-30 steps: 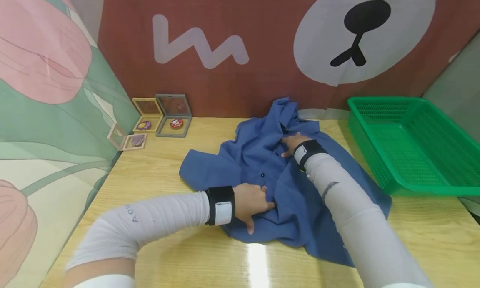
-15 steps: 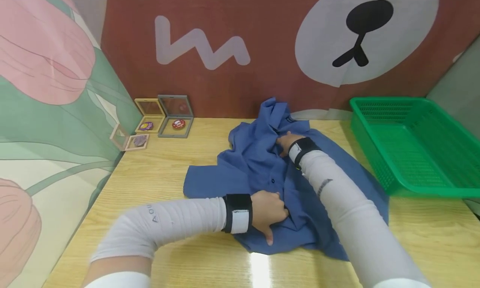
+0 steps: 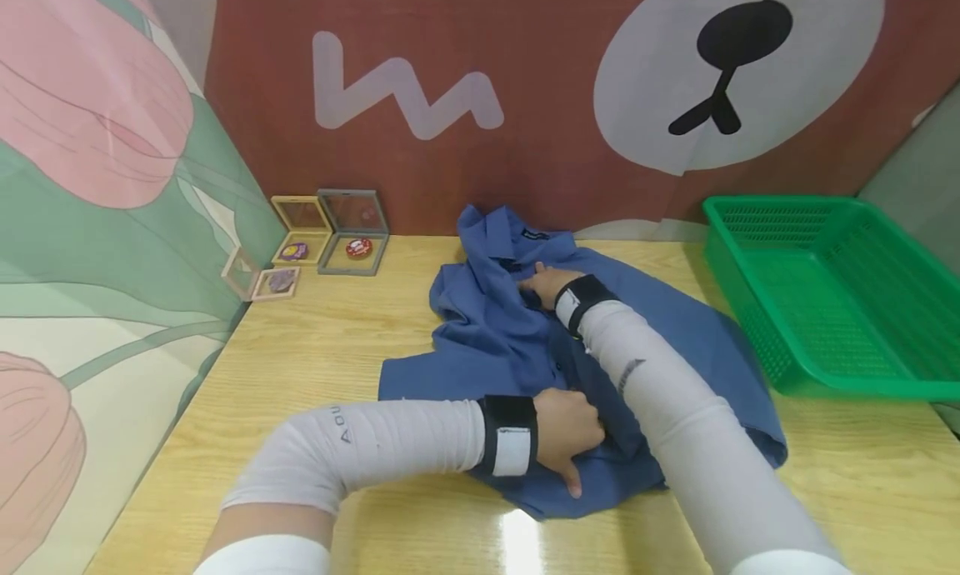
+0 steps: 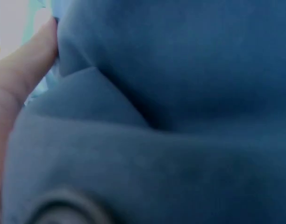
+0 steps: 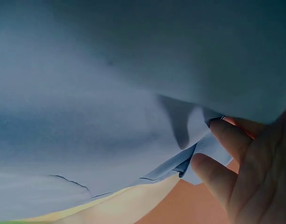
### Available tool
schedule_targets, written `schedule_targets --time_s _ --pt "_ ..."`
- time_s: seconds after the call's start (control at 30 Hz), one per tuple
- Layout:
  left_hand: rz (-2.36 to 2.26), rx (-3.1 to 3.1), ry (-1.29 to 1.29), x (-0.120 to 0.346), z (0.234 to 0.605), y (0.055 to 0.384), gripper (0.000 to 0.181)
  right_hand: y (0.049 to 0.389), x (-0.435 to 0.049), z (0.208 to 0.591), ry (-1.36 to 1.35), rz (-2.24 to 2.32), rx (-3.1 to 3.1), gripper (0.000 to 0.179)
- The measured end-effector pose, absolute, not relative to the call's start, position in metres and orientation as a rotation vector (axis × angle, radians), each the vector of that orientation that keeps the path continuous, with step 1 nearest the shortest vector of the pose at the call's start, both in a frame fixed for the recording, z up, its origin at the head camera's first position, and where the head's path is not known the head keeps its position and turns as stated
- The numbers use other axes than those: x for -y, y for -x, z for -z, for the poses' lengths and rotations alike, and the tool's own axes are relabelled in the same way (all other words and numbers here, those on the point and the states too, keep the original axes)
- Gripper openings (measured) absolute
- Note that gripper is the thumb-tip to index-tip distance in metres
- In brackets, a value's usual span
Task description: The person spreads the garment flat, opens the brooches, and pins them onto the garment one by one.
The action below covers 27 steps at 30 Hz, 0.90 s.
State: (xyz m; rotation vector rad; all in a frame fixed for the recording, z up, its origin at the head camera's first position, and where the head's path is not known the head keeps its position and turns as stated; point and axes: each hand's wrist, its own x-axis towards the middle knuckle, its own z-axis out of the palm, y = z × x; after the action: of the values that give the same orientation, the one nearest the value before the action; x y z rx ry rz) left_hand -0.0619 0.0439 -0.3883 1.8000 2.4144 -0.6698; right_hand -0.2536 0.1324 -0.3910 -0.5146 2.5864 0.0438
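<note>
A blue button-up shirt (image 3: 487, 325) lies crumpled on the table, its collar toward the back wall. My left hand (image 3: 566, 433) rests on the shirt's near part, thumb out straight and the other fingertips hidden. In the left wrist view my thumb (image 4: 26, 65) lies beside bunched cloth, a blurred button (image 4: 63, 212) below. Farther back, my right hand (image 3: 551, 283) touches the shirt just below the collar (image 3: 498, 233). The right wrist view has its fingers (image 5: 229, 137) spread apart at the fabric's edge, with cloth filling the upper part.
To the right stands a green plastic basket (image 3: 795, 350), close to the shirt. Several small framed display cases (image 3: 352, 254) with badges sit open at the back left. A brown wall covering (image 3: 525, 167) with a bear's muzzle bounds the back of the wooden table (image 3: 315, 325).
My left hand has slid right and slightly nearer, while my right hand has moved left. The shirt has turned with them: its collar shifted left and its near part moved right.
</note>
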Motion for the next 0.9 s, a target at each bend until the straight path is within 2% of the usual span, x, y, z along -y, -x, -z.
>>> schedule_targets --time_s 0.17,0.37,0.53,0.73,0.9 --pt "0.716 -2.439 -1.862 -0.054 0.391 0.06 0.062 0.255 -0.126 0.39 0.447 -0.058 -2.572 0.08" --pt "0.742 -2.462 -1.894 -0.064 0.391 0.058 0.063 0.254 -0.129 0.388 0.465 -0.06 -2.573 0.079" --pt "0.533 -2.458 -1.745 -0.059 0.377 0.069 0.061 0.25 -0.136 0.387 0.514 -0.02 -2.607 0.074" --pt "-0.079 -2.377 -1.525 -0.004 0.328 0.116 0.051 0.232 -0.168 0.374 0.7 0.207 -2.631 0.068" --pt "-0.307 -2.679 -1.206 0.077 0.309 0.16 0.036 0.184 -0.214 0.353 0.611 0.241 -2.82 0.068"
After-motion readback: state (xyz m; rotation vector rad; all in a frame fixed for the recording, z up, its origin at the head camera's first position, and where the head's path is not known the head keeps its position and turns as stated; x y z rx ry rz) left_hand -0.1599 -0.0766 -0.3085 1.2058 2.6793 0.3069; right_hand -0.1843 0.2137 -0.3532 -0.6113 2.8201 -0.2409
